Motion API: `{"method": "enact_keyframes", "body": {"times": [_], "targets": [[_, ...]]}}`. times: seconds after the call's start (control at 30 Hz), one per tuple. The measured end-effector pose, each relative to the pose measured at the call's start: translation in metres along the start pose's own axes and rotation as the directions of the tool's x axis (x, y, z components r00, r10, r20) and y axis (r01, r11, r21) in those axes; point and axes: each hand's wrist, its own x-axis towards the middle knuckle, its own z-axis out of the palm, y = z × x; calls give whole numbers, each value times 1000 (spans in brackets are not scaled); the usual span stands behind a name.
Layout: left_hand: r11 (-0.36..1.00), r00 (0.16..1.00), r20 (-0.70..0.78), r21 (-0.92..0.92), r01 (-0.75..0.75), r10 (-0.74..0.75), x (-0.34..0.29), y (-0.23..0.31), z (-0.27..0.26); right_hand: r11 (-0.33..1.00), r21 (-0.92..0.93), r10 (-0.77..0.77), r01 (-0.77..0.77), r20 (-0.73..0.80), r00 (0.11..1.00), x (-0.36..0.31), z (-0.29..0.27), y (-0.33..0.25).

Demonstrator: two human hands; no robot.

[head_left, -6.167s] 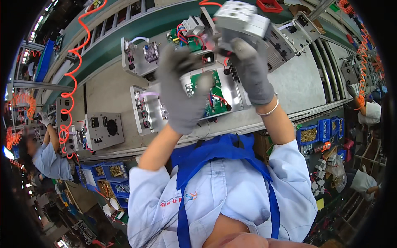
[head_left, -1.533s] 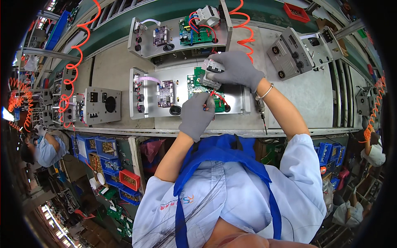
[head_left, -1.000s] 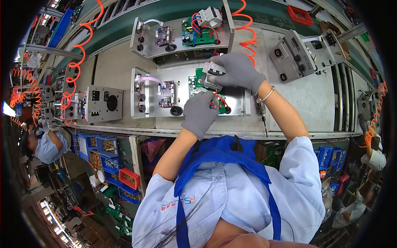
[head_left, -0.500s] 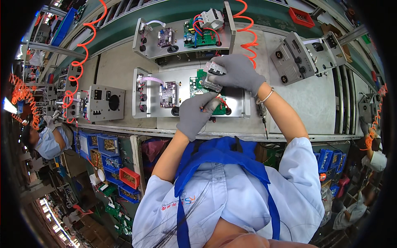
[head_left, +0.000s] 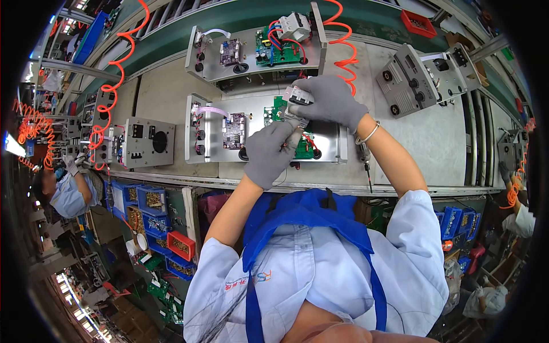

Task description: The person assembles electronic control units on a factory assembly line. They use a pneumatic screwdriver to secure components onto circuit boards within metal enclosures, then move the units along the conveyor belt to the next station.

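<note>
Both my hands wear grey gloves and meet over an open metal chassis (head_left: 337, 143). My right hand (head_left: 331, 103) grips a grey-white circuit breaker (head_left: 298, 97) and holds it tilted above the green circuit board (head_left: 274, 108). The fingers of my left hand (head_left: 269, 154) are pinched together at the breaker's lower end, apparently on a thin wire. Red wires (head_left: 309, 140) rise from the board beside those fingertips, partly hidden. A purple-toned smaller board (head_left: 234, 131) with a pale ribbon cable (head_left: 213, 110) sits in the chassis's left part.
Behind stands a similar chassis (head_left: 251, 71) with a wired breaker (head_left: 294, 26). An upright grey unit (head_left: 406, 83) is at right, another (head_left: 147, 143) at left. A screwdriver (head_left: 366, 163) hangs beside my right forearm; orange coiled hoses (head_left: 343, 51) dangle above. Blue parts bins (head_left: 151, 200) sit lower left.
My left hand has moved slightly up and turned, its fingertips now closer under the breaker's lower end. My right hand keeps the breaker nearly where it was.
</note>
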Motion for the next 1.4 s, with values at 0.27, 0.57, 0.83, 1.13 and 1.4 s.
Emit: {"method": "enact_keyframes", "body": {"times": [0.27, 0.57, 0.83, 1.13, 1.4], "targets": [[688, 918, 132, -624, 370, -374, 3, 16, -2, 999, 0, -32, 32, -19, 999, 2, 3, 0], [624, 874, -220, -773, 114, -433, -10, 6, -52, 999, 33, -1, -1, 41, 999, -1, -4, 1], [487, 797, 383, -641, 593, -467, -16, -1, -2, 999, 35, -5, 5, -21, 1000, 2, 4, 0], [823, 841, 166, -179, 540, -516, -11, 13, 8, 988, 142, 67, -67, -1, 998, 2, -8, -9], [827, 863, 93, -252, 503, -497, -14, 18, 11, 991, 125, 50, -49, -4, 999, 1, -4, -4]]}}
